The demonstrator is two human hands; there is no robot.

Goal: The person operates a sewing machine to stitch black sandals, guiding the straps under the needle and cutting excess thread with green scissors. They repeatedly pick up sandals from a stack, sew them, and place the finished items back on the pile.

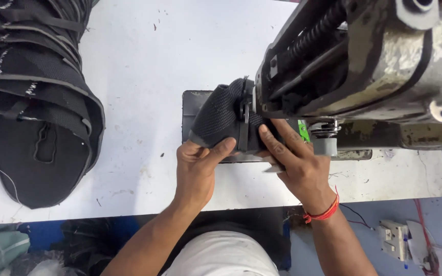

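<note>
Fingers [216, 151] of the left hand [196, 171] pinch the lower edge of a black mesh shoe upper [221, 118] at the frame's centre, while the right hand [295, 163] lies with fingers spread flat against its right side. That piece sits under the head of a worn sewing machine [379, 61], upper right, on a white counter [144, 76]; more black uppers [31, 102] are stacked at the left.

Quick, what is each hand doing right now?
Left hand: shut on the black mesh piece, pinching its edge.
Right hand: open, fingers flat on the same piece by the sewing machine.
</note>
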